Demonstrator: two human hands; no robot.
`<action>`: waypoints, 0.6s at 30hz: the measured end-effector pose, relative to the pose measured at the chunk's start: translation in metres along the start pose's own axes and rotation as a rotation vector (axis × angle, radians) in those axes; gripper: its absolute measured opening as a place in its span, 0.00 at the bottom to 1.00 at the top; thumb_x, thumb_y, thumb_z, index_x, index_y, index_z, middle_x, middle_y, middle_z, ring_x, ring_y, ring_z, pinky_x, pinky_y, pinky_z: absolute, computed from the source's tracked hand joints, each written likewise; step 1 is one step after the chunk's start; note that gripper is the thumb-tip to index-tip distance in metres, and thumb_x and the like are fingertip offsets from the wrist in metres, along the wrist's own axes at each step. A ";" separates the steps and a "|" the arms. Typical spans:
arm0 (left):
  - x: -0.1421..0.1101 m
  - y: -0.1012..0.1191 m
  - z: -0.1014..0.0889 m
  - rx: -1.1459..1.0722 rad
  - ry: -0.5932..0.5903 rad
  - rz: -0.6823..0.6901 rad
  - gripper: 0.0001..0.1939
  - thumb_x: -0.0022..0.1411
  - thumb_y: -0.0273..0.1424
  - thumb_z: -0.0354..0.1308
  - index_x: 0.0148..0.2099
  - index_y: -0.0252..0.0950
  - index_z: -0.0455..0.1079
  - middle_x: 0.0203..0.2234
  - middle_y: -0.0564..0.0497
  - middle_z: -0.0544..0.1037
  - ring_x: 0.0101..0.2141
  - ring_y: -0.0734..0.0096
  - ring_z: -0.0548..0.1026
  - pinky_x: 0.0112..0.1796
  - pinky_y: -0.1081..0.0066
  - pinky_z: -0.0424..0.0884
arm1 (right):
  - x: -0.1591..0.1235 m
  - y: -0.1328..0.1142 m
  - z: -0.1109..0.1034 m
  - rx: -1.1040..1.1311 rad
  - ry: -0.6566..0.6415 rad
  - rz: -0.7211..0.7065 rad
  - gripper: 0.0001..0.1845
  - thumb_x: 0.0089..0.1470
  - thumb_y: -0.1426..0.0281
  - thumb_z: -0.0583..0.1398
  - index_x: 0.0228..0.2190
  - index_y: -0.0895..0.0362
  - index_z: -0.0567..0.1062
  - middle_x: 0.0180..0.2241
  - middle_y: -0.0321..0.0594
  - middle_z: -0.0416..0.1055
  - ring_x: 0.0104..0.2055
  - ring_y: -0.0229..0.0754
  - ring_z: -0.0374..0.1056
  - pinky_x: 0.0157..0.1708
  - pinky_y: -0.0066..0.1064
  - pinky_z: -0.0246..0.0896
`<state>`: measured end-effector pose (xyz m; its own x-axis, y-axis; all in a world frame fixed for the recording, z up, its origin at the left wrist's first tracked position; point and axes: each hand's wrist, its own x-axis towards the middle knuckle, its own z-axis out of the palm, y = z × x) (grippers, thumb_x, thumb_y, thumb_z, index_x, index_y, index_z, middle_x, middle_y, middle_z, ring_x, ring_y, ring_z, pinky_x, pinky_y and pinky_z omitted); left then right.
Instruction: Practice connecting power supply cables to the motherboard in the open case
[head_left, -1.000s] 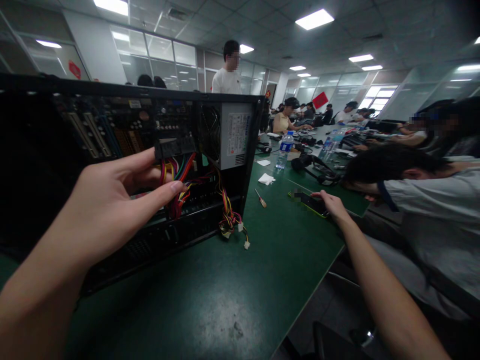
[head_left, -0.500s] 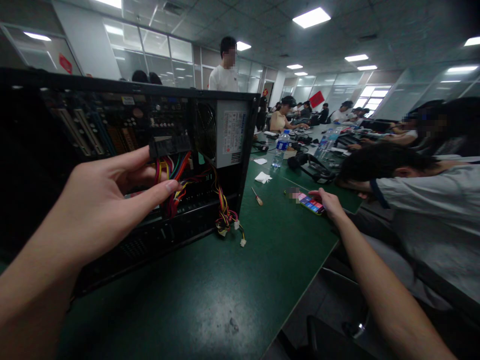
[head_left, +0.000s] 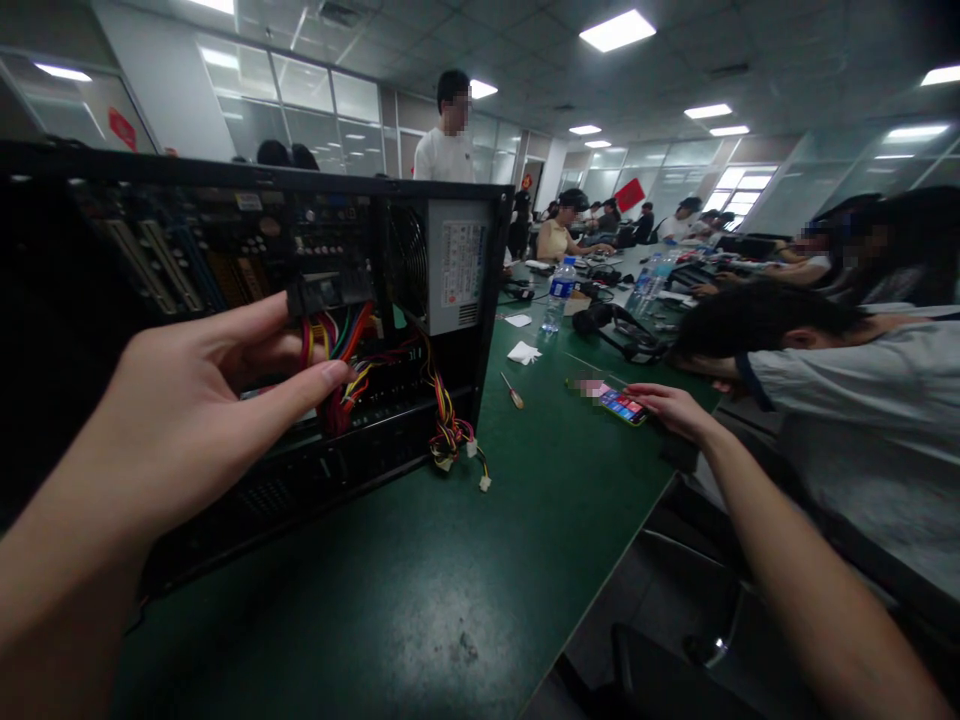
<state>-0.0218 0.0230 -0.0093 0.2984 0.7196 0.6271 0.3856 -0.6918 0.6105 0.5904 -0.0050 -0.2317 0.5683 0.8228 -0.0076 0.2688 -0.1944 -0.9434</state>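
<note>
My left hand [head_left: 199, 410] is in front of the open side of a black computer case [head_left: 315, 450]. Its fingers and thumb hold a wide black power connector [head_left: 330, 288] and the multicoloured wires [head_left: 341, 340] running from it. Part of the bundle is hidden behind my thumb. A grey power supply [head_left: 456, 265] sits in the case's upper right corner. On the green table, my right hand [head_left: 679, 410] reaches out with stretched fingers over the right end of a phone [head_left: 621, 405]. The phone lies flat with its screen lit; my fingertips appear to touch it.
Loose cables with white plugs [head_left: 450, 445] spill from the case onto the green table [head_left: 405, 600]. Beyond lie a screwdriver [head_left: 513, 392], crumpled tissue [head_left: 524, 353], a water bottle [head_left: 558, 295] and a black headset [head_left: 619, 332]. At right, a person [head_left: 825, 360] leans on the table.
My right hand has shifted slightly, its fingers now stretched flatter over the phone's end. My left hand keeps its grip on the connector. The view has moved a little.
</note>
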 end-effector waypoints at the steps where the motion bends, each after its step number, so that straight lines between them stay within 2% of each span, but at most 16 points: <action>1: 0.000 -0.001 0.000 -0.002 0.002 0.005 0.20 0.52 0.37 0.68 0.48 0.38 0.79 0.31 0.56 0.81 0.32 0.69 0.81 0.31 0.76 0.78 | -0.003 -0.001 -0.001 -0.005 -0.030 0.010 0.17 0.39 0.67 0.66 0.36 0.54 0.80 0.47 0.48 0.79 0.52 0.59 0.73 0.53 0.47 0.70; 4: 0.000 -0.003 0.000 -0.019 -0.003 0.034 0.19 0.53 0.36 0.68 0.49 0.40 0.79 0.32 0.57 0.82 0.34 0.68 0.81 0.33 0.74 0.79 | -0.011 -0.003 -0.004 -0.038 -0.084 -0.013 0.20 0.38 0.66 0.67 0.38 0.53 0.80 0.49 0.47 0.77 0.54 0.60 0.71 0.56 0.47 0.68; 8: 0.001 -0.004 0.001 -0.004 -0.019 0.057 0.19 0.54 0.37 0.67 0.49 0.41 0.79 0.35 0.57 0.82 0.35 0.67 0.81 0.36 0.71 0.80 | -0.013 -0.002 -0.004 -0.042 -0.093 -0.059 0.23 0.35 0.65 0.69 0.39 0.52 0.80 0.50 0.45 0.77 0.56 0.60 0.70 0.59 0.47 0.65; 12: 0.001 -0.002 0.001 -0.009 -0.037 0.073 0.17 0.55 0.36 0.67 0.48 0.41 0.80 0.35 0.57 0.82 0.36 0.68 0.81 0.37 0.72 0.79 | -0.010 0.004 -0.005 -0.072 -0.089 -0.079 0.26 0.34 0.65 0.70 0.40 0.51 0.80 0.50 0.44 0.77 0.56 0.60 0.69 0.61 0.49 0.61; 18: 0.001 0.000 0.001 -0.026 -0.034 0.061 0.16 0.54 0.36 0.67 0.46 0.41 0.80 0.34 0.57 0.81 0.35 0.70 0.80 0.35 0.76 0.78 | -0.002 0.016 -0.008 -0.030 -0.038 -0.107 0.21 0.44 0.58 0.67 0.41 0.51 0.80 0.51 0.43 0.77 0.57 0.56 0.69 0.59 0.46 0.63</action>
<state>-0.0204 0.0237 -0.0093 0.3500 0.6772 0.6473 0.3432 -0.7356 0.5841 0.6003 -0.0139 -0.2439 0.5050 0.8595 0.0795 0.3500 -0.1197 -0.9291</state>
